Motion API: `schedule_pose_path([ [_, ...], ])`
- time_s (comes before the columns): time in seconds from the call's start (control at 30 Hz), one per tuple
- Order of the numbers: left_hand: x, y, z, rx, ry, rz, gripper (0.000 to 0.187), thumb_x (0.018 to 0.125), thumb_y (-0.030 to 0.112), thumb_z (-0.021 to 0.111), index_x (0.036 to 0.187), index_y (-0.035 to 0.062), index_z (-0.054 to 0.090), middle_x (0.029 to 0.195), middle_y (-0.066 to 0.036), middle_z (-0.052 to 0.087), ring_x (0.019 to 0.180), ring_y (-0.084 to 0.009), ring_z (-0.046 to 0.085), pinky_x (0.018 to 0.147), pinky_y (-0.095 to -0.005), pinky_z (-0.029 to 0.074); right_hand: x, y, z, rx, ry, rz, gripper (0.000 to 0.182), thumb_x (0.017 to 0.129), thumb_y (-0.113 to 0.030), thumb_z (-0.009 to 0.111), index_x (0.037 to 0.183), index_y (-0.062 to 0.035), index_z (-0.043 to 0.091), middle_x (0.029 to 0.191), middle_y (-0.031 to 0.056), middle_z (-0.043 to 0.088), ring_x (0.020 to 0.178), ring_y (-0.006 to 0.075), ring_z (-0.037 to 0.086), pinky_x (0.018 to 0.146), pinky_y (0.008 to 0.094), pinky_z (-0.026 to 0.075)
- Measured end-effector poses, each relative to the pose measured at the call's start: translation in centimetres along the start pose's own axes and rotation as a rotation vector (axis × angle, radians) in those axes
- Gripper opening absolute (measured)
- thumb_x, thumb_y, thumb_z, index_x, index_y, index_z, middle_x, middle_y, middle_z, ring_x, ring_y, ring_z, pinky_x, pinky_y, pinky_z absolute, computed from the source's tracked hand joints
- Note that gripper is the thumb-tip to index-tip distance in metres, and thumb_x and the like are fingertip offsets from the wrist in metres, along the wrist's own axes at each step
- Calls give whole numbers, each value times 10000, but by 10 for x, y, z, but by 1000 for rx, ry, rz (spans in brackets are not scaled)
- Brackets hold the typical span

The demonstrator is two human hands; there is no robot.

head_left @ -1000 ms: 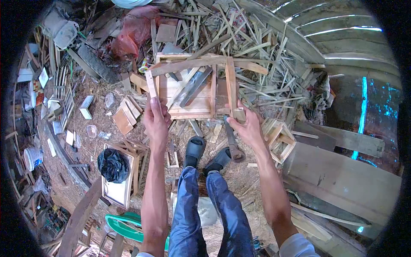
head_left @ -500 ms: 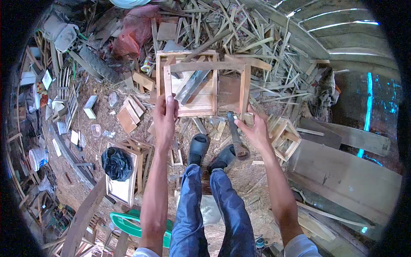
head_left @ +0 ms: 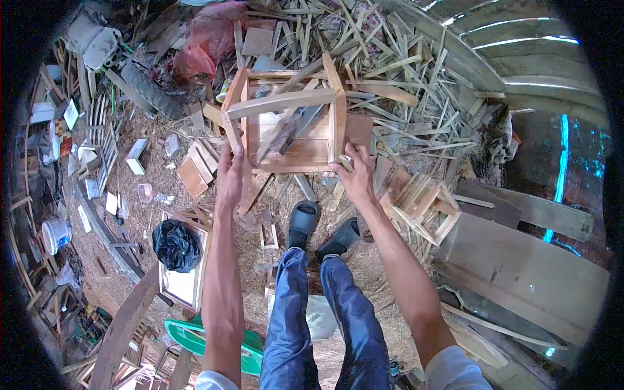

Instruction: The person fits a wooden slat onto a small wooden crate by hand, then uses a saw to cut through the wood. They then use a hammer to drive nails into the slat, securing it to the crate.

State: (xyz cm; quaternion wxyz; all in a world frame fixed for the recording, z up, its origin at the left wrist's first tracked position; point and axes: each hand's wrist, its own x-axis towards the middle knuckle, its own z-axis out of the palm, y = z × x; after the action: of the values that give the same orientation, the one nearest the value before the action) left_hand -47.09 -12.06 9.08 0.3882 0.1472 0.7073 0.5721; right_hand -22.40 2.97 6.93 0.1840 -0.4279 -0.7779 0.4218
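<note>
A small wooden frame (head_left: 283, 102) with upright side pieces and a slightly curved crossbar is between my hands, above the scrap on the ground. My left hand (head_left: 229, 177) is closed around the lower end of its left side piece, thumb upward. At the lower right corner, my right hand (head_left: 355, 174) grips the frame with thumb and fingers. Through its opening, light boards and a dark grey slat (head_left: 296, 133) show at a slant.
Another wooden frame (head_left: 426, 208) lies right of my right forearm. A black plastic bag (head_left: 177, 247) rests on a white panel at left. Heaped wood strips (head_left: 416, 97) fill the back right; a green plastic piece (head_left: 250, 351) is near my left forearm. My sandals (head_left: 303, 224) stand below.
The wooden frame has tilted, bringing its side pieces into fuller view. My right hand has moved left and up onto its corner. The hammer beside that hand no longer shows.
</note>
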Motion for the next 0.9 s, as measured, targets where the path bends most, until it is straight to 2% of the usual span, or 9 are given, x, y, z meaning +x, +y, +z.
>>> schedule_pose_path([
  [0.17, 8, -15, -15, 227, -31, -38, 541, 993, 396, 501, 1405, 54, 420, 1294, -123, 538, 1140, -196, 509, 983, -333, 398, -16, 7, -1, -10, -212, 163, 442, 916, -138, 592, 1321, 3, 488, 1161, 185, 464, 1073, 341, 528, 928, 396, 446],
  [0.27, 5, -1, -11, 239, -6, -41, 525, 976, 387, 538, 1385, 70, 451, 1259, -128, 554, 1098, -199, 529, 955, -333, 417, -24, -5, -14, 53, -43, 57, 374, 965, -187, 501, 1303, -28, 493, 1141, 175, 441, 1085, 336, 501, 978, 417, 393],
  [0.3, 7, -6, -13, 233, -5, -43, 525, 976, 387, 538, 1385, 70, 451, 1259, -128, 554, 1098, -199, 529, 955, -333, 417, -28, -3, -23, 227, -114, 330, 323, 995, -252, 455, 1214, -33, 546, 1188, 179, 419, 1133, 323, 476, 1008, 419, 347],
  [0.43, 10, -17, -19, 318, 36, 26, 483, 950, 343, 583, 1336, 66, 497, 1199, -143, 572, 1082, -229, 535, 941, -357, 422, -21, -53, -74, -26, -45, 350, 297, 994, -257, 479, 1167, -37, 579, 1198, 165, 489, 1116, 267, 517, 937, 378, 412],
  [0.53, 7, -14, -18, 393, 74, 105, 463, 924, 309, 615, 1298, 54, 519, 1167, -160, 576, 1074, -259, 539, 943, -379, 423, -15, -73, -99, 310, -43, 449, 311, 985, -276, 522, 1154, -24, 592, 1144, 137, 579, 967, 203, 601, 838, 339, 470],
  [0.6, 6, -9, -18, 432, 84, 161, 455, 910, 293, 630, 1278, 46, 528, 1156, -169, 577, 1071, -273, 540, 946, -391, 421, -15, -78, -106, 455, 70, 479, 245, 961, -157, 564, 1168, -27, 574, 1064, 89, 594, 745, 133, 592, 703, 269, 513],
  [0.8, -6, 10, -15, 722, 269, 243, 406, 895, 246, 637, 1223, 22, 551, 1154, -172, 580, 1082, -283, 533, 958, -408, 412, -14, -67, -94, 684, 99, 406, 281, 910, -52, 625, 1169, -26, 518, 1030, 88, 581, 831, 155, 622, 759, 291, 552],
  [0.87, -12, 18, -12, 639, 312, 271, 374, 914, 236, 619, 1214, 21, 563, 1155, -160, 593, 1022, -257, 568, 919, -399, 442, -10, -73, -77, 870, 90, 394, 285, 896, -81, 654, 1148, -24, 533, 1037, 113, 591, 872, 186, 633, 779, 319, 568],
  [0.9, -17, 23, -7, 635, 312, 268, 374, 914, 236, 619, 1214, 21, 563, 1155, -160, 593, 1022, -257, 568, 919, -399, 442, -10, -66, -67, 935, 81, 412, 247, 921, -82, 620, 1142, -19, 529, 1054, 113, 582, 952, 198, 619, 864, 378, 569],
])
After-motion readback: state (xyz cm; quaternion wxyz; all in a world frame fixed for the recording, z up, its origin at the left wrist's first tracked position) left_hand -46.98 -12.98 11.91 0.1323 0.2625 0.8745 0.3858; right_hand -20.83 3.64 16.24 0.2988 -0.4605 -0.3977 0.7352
